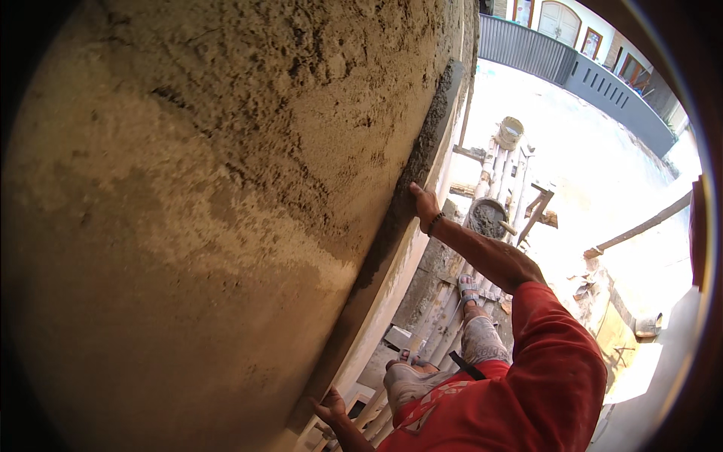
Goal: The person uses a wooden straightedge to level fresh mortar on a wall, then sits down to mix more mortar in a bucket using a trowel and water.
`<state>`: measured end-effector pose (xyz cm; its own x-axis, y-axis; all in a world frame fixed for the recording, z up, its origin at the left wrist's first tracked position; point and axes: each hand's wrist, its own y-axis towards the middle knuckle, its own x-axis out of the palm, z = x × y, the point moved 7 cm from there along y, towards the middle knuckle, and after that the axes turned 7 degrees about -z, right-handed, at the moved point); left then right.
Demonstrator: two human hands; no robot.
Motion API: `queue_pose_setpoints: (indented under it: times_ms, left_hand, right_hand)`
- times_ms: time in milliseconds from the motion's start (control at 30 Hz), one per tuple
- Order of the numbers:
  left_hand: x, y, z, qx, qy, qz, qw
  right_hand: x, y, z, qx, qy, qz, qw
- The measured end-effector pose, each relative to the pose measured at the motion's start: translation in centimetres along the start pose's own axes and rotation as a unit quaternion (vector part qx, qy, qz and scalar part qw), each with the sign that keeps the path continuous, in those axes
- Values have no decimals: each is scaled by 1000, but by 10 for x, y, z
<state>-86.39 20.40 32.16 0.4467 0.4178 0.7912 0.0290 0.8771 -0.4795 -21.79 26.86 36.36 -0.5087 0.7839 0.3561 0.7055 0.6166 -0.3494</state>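
Head view: long, straight, grey-brown board [367, 294] lies slantwise in the picture, along the edge of a rough, sand-coloured plastered wall [188, 226]. Bare right hand [426, 205], with a dark bracelet [436, 219], grasps this board by its outer side, and the thumb rests upon it. Bare left hand [330, 407] is near the lower end, with the thumb apart and the fingers stretched to the board; if it really grips or only supports, I cannot tell.

In my judgement, the main danger is slipping. If the left hand only supports, the lower end can swing away from the wall, and the board can then scrape the edge. Uneven pressure of the two hands could cause the same. Wet grey mortar [431, 128] sits thickly on the upper part of the board, so a sudden knock may drop some of it.

Footing is also a concern. The sandalled feet [467, 285] stand on a platform of round, pale poles [518, 181] with gaps between them, where a sole may roll or get caught. One foot is near a round, dark basin [489, 200] of mortar, and a careless backward step might tip it.
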Motion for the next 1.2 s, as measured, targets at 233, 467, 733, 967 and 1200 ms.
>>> queue_pose_setpoints:
  times_ms: [233, 467, 733, 967, 1200]
  left_hand:
    - [33, -50, 96, 60, 60, 2, 996]
    - [33, -82, 178, 98, 87, 21, 991]
    - [4, -102, 284, 135, 43, 106, 984]
    - [-5, -109, 321, 34, 131, -27, 990]
    - [-25, -143, 323, 127, 116, 20, 985]
  right_hand:
    - [70, -98, -55, -42, -54, 59, 996]
    - [124, -186, -98, -102, -41, -30, 993]
    - [188, -296, -152, -185, -65, -86, 977]
    - [203, -348, -149, -189, -30, -198, 961]
    - [146, -358, -107, -40, 89, -184, 978]
